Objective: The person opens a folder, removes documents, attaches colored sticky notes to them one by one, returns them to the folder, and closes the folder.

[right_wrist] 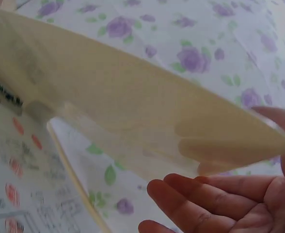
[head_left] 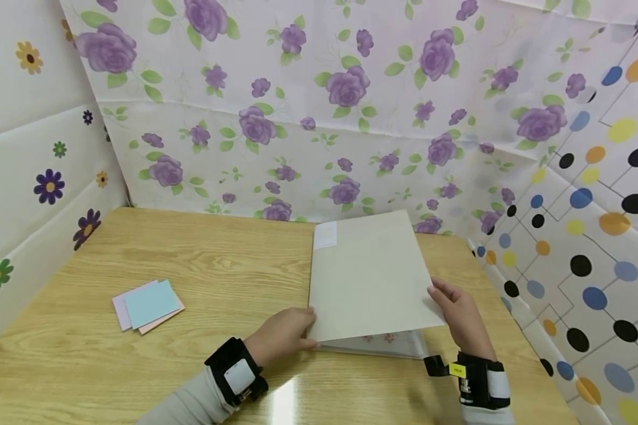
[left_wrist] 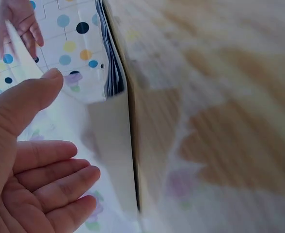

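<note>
A cream folder [head_left: 369, 277] lies on the right half of the table, a white label at its upper left corner. Its front cover [right_wrist: 118, 97] is tilted up; underneath, the right wrist view has a page [right_wrist: 16, 179] with red marks and dark print. My right hand [head_left: 459, 313] pinches the cover's right edge, thumb on top and fingers underneath. My left hand [head_left: 282, 335] is at the lower left corner by the spine [left_wrist: 113, 150], thumb and fingers spread apart. Dark-edged inner sheets [left_wrist: 112, 68] show at the spine's end in the left wrist view.
Left on the wooden table [head_left: 218, 265] lies a small pile of paper cards [head_left: 151, 304] in light blue, lavender and pink. Patterned sheets enclose the table: a purple-flowered one [head_left: 298, 118] behind, a dotted one [head_left: 590, 236] at the right, a flowered one at the left.
</note>
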Motion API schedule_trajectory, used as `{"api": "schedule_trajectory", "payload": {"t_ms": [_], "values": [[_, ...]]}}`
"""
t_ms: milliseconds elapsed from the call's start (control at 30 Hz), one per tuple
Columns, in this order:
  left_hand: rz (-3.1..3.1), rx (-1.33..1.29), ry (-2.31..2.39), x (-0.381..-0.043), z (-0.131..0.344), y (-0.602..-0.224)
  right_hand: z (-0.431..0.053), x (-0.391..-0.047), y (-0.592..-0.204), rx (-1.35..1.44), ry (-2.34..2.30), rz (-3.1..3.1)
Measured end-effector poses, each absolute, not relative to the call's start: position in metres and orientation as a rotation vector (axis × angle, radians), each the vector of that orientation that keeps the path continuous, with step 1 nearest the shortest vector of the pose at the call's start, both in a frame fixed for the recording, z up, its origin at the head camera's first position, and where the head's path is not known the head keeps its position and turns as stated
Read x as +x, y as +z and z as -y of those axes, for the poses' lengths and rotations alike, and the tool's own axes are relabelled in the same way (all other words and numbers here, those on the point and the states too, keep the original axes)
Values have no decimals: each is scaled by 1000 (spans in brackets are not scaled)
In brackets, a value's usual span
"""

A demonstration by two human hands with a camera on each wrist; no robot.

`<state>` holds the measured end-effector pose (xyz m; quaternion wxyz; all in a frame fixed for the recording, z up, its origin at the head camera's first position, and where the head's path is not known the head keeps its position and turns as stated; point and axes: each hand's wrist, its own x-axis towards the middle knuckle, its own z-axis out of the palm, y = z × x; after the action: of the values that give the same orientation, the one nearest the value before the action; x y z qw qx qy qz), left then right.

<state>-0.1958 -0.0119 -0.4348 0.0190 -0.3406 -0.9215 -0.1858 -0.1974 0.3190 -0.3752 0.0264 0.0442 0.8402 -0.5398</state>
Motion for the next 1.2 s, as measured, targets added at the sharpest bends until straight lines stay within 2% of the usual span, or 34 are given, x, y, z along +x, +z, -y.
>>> {"api": "schedule_trajectory", "payload": {"t_ms": [133, 300, 467, 867, 1200], "values": [[2833, -1053, -555, -194, 21, -432, -306, -194, -363, -76, -1842, -2537], [2812, -1011, -581, -193, 33, -428, -288, -193, -355, -549, -2100, -2287], [2826, -984, -688, -192, 40, -428, -262, -197, -354, -890, -2101, -2105], [2788, -1096, -818, -189, 42, -438, -189, -192, -336, -998, -1827, -2381], [2762, -1029, -911, -185, 57, -428, -150, -193, -328, -1096, -1695, -2430]]}}
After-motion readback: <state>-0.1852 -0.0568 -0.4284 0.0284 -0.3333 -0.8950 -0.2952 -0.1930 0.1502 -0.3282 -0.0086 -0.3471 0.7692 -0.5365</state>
